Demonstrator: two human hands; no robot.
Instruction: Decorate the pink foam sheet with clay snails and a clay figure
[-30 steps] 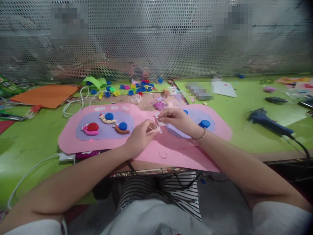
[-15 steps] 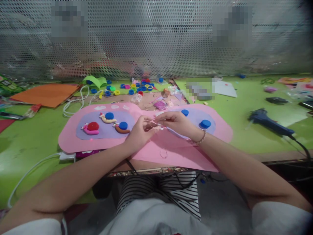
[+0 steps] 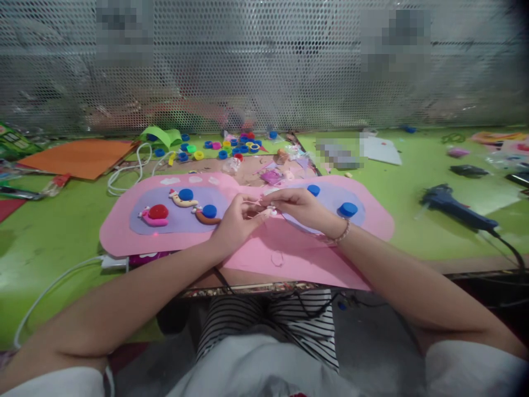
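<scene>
My left hand (image 3: 239, 220) and my right hand (image 3: 295, 205) meet over a pink paper sheet (image 3: 297, 264). Both have their fingers pinched around a small pale pink clay piece (image 3: 258, 203), mostly covered by the fingertips. A tiny white bit (image 3: 273, 211) shows below the right fingertips. To the left, on a purple panel (image 3: 142, 203), lie clay snails with bottle-cap shells: a pink one with a red cap (image 3: 158, 212), a cream one with a blue cap (image 3: 185, 194), and a brown one (image 3: 209, 218). Two blue caps (image 3: 347, 209) sit on the right purple panel (image 3: 330, 199).
A glue gun (image 3: 458, 208) lies at the right with its cord over the edge. Several loose coloured caps (image 3: 243, 148) are scattered at the back, before a perforated metal screen (image 3: 264, 71). Orange sheets (image 3: 78, 159) and a white cable (image 3: 140, 160) lie at the left.
My hands stay in the same place, with the fingers shifting slightly on the small piece. The camera view has moved a little; the snails and caps have not moved.
</scene>
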